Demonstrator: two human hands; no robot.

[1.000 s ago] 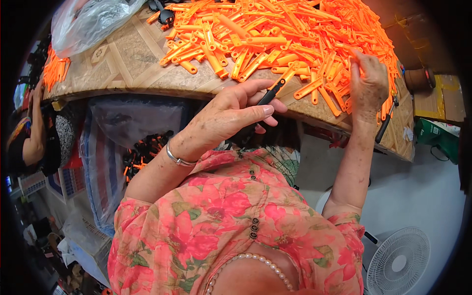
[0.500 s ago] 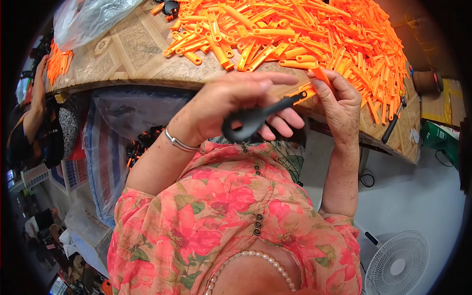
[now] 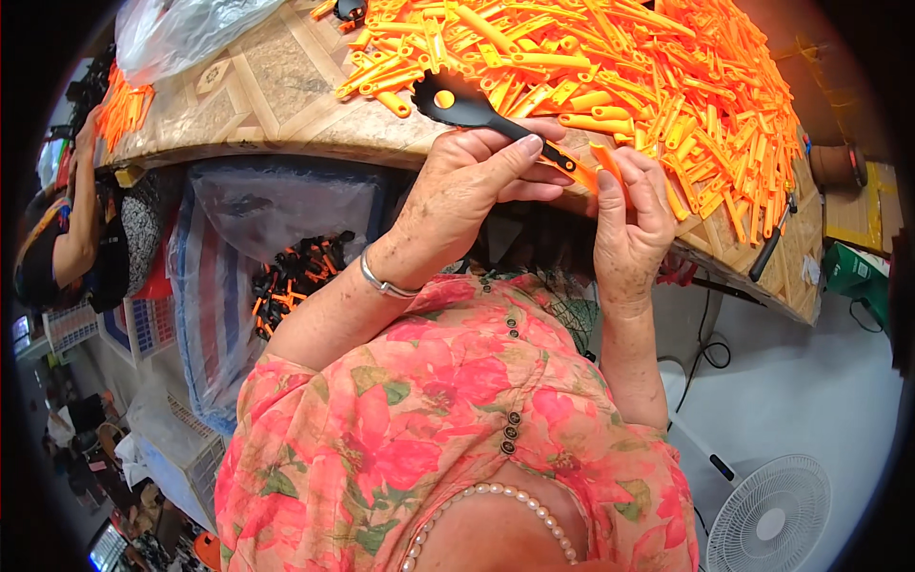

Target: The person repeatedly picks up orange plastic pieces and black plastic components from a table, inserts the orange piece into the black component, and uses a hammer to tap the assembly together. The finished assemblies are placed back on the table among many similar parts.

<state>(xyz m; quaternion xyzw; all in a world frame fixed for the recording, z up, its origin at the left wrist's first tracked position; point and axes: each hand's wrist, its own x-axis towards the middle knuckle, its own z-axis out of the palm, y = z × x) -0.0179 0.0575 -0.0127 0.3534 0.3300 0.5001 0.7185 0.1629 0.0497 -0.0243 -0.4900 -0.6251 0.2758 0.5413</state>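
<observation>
A black spaghetti server (image 3: 477, 112) with a round hole and a toothed edge points away to the far left. My left hand (image 3: 472, 181) is closed on its neck, thumb on top. The server's thin end lies along an orange handle piece (image 3: 583, 174), close to my right hand. In my right hand (image 3: 634, 214) a second orange handle piece (image 3: 607, 160) is pinched between thumb and fingers, tilted up beside that end. Whether the two orange pieces touch is hard to see.
A large heap of orange handle pieces (image 3: 705, 105) covers the table (image 3: 276, 114) beyond my hands. Below at left, a lined bin (image 3: 214, 286) holds several black-and-orange utensils (image 3: 295, 276). A co-worker's arm (image 3: 84, 191) is at far left; a white fan (image 3: 770, 520) stands lower right.
The server has swung from below my left hand to above it, its head now toward the table. My left fingers have closed round its neck. My right hand has come slightly nearer me.
</observation>
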